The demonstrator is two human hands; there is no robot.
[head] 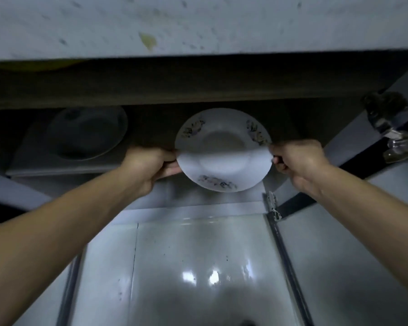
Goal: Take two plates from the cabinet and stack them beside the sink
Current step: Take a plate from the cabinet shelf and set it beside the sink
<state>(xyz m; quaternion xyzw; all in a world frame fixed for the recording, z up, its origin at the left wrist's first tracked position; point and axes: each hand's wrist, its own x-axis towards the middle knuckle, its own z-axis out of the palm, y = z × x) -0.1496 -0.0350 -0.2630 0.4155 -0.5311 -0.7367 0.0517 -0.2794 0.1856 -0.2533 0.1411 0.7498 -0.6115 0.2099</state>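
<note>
A white plate (223,150) with flower prints on its rim is held up at the mouth of the open cabinet (198,90), half in its shadow. My left hand (149,167) grips the plate's left rim, fingers curled under it. My right hand (297,161) pinches the right rim. A second plate (87,132) lies in the dark on the cabinet shelf to the left, apart from both hands.
The open cabinet door (386,128) with its metal hinge (384,111) stands at the right. Glossy white wall tiles (198,267) fill the area below the cabinet. A blotchy pale surface (198,22) spans the top of the view.
</note>
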